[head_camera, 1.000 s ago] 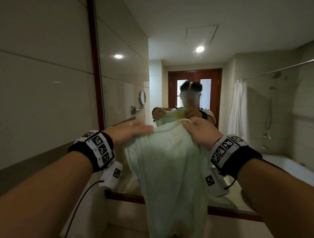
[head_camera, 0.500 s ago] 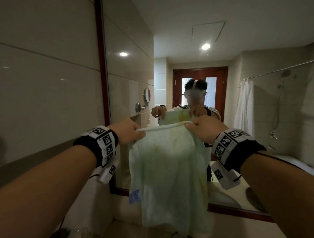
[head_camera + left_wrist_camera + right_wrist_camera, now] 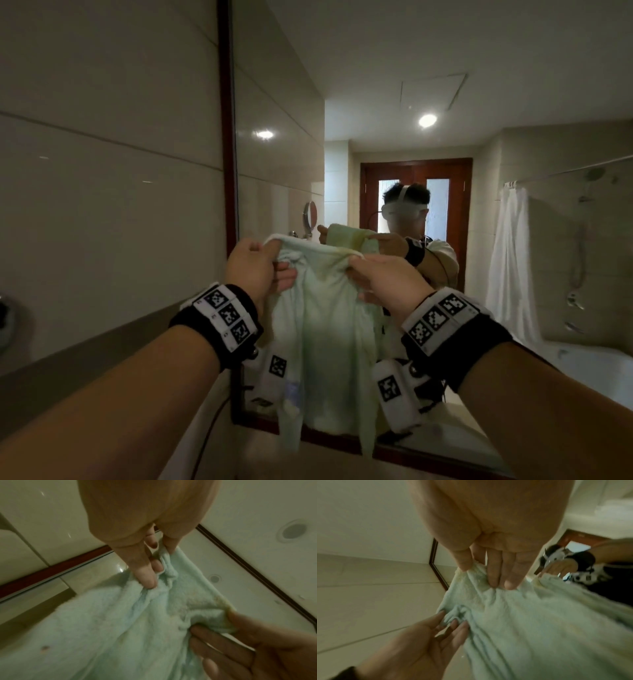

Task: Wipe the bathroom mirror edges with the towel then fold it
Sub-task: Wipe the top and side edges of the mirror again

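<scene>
A pale green towel [image 3: 329, 335] hangs in front of me, held up by its top edge before the bathroom mirror [image 3: 394, 102]. My left hand [image 3: 255, 265] pinches the top left corner between thumb and fingers. My right hand [image 3: 380, 279] pinches the top right corner, a hand's width away. The cloth bunches between both grips and drapes down past the mirror's dark red bottom frame [image 3: 329, 437]. The left wrist view shows my left hand [image 3: 154, 566] and the towel [image 3: 106, 628]; in the right wrist view my right hand [image 3: 488, 572] pinches the towel [image 3: 530, 622].
The mirror's red left frame [image 3: 226, 137] runs up the tiled wall [image 3: 102, 171]. Reflected in the glass are a person holding the towel, a wooden door [image 3: 414, 192], a white shower curtain [image 3: 510, 270] and a bathtub [image 3: 589, 370]. A small round mirror [image 3: 310, 214] is on the wall.
My hands have drawn closer together along the towel's top edge, so the cloth now bunches and hangs narrower. The view has tilted upward.
</scene>
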`<action>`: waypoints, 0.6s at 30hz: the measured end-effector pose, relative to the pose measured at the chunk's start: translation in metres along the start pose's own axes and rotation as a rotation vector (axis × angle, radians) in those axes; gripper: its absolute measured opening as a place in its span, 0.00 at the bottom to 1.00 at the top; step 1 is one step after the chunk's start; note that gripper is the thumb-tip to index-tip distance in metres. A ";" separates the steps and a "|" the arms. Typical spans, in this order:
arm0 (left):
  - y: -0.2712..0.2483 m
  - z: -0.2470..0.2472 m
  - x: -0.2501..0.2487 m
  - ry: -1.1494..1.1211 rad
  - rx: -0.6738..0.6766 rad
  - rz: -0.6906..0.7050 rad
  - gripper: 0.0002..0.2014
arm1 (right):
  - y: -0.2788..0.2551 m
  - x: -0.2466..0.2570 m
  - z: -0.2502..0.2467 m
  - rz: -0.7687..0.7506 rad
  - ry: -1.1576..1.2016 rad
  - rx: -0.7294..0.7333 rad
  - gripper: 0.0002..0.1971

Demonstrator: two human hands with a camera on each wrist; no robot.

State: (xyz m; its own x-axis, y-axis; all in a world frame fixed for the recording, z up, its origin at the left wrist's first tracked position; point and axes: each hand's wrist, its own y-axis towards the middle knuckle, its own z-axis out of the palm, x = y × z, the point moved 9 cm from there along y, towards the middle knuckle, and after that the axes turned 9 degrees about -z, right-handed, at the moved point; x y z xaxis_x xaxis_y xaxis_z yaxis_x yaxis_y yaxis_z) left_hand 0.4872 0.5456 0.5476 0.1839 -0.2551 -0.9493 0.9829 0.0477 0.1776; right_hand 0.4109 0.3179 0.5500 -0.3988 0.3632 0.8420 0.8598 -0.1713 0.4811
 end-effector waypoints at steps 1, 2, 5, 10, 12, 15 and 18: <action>0.003 -0.001 -0.007 -0.008 -0.009 0.028 0.08 | 0.005 0.009 0.009 -0.026 -0.001 0.016 0.14; 0.005 -0.001 -0.013 -0.018 -0.006 0.048 0.08 | 0.009 0.018 0.017 -0.057 0.006 0.030 0.12; 0.023 -0.006 -0.038 -0.018 -0.002 0.095 0.08 | 0.019 0.052 0.043 -0.190 -0.049 0.119 0.20; 0.054 -0.009 -0.100 0.069 0.023 0.270 0.11 | 0.046 0.087 0.080 -0.352 -0.337 0.250 0.47; 0.067 -0.008 -0.128 0.131 0.026 0.366 0.11 | 0.064 0.103 0.091 -0.429 -0.400 0.257 0.51; 0.089 -0.005 -0.163 0.239 0.002 0.508 0.13 | 0.101 0.128 0.107 -0.573 -0.496 0.224 0.48; 0.115 -0.005 -0.196 0.268 -0.015 0.605 0.11 | 0.142 0.146 0.124 -0.672 -0.639 0.176 0.51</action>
State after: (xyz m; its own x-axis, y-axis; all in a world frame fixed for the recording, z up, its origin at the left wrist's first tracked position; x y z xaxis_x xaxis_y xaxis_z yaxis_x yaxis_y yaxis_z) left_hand 0.5638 0.6062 0.7521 0.6950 0.0705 -0.7156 0.7060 0.1214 0.6977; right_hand 0.5142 0.4602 0.7105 -0.6231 0.7777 0.0830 0.5697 0.3785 0.7295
